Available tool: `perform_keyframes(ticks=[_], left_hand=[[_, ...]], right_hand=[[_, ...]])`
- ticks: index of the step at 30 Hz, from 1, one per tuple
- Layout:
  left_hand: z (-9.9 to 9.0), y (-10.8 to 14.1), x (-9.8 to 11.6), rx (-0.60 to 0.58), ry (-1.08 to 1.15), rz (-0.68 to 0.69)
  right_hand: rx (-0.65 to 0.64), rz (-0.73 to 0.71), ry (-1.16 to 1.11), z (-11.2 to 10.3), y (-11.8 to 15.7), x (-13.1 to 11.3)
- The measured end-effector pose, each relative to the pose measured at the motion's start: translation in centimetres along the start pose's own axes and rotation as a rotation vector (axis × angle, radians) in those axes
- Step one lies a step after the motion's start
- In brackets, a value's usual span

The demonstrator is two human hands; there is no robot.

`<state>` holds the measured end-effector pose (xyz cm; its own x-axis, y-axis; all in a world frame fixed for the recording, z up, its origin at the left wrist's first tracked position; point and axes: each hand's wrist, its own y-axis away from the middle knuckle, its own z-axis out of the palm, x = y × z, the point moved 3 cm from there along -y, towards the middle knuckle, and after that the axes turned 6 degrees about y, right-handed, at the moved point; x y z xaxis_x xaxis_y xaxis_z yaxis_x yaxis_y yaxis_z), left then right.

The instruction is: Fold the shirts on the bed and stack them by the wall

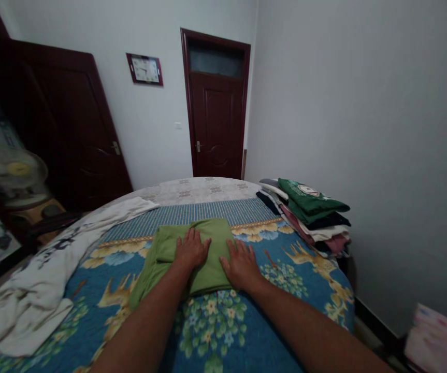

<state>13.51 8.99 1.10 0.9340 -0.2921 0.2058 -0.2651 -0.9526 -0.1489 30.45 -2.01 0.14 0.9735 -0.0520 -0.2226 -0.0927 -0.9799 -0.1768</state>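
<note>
A light green garment, partly folded into a flat block, lies on the patterned bedspread. My left hand rests flat on the middle of the cloth with its fingers spread. At the garment's right edge, my right hand lies with fingers apart, its fingertips on or beside the fabric. Neither hand grips anything. The garment's left side shows several loose layers, and my left forearm hides part of its lower edge.
Folded clothes are stacked at the bed's right side, a green shirt on top. A crumpled white garment spreads along the left edge. Beyond stand a fan, dark red doors and a wall clock. A pink box-like thing sits lower right.
</note>
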Motion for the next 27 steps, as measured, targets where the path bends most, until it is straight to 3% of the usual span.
perform_keyframes(ticks=[5, 8, 11, 15, 19, 24, 27], left_hand=[[-1.5, 3.7, -0.9, 0.007, -0.069, 0.045], [-3.5, 6.6, -2.7, -0.027, -0.073, 0.132], [-6.2, 8.6, -6.3, 0.048, -0.026, 0.128], [-8.4, 9.3, -12.6, 0.275, 0.126, -0.136], [-7.3, 9.0, -16.7, 0.269, 0.363, -0.338], [-5.7, 8.5, -17.1, 0.179, 0.462, -0.316], [-5.4, 8.4, -17.0, 0.174, 0.457, -0.29]], right_hand=[[0.034, -0.008, -0.008, 0.7, -0.3, 0.4], [0.057, -0.026, -0.034, 1.4, -1.0, 1.1], [0.086, 0.009, -0.092, 1.8, -2.2, 2.0], [0.095, 0.1, -0.276, 1.1, -4.6, 3.2], [-0.052, 0.172, -0.608, 0.2, -6.7, 4.1], [-0.275, 0.272, -0.991, -0.5, -7.0, 3.2], [-0.271, 0.35, -1.145, -1.7, -6.5, 1.8]])
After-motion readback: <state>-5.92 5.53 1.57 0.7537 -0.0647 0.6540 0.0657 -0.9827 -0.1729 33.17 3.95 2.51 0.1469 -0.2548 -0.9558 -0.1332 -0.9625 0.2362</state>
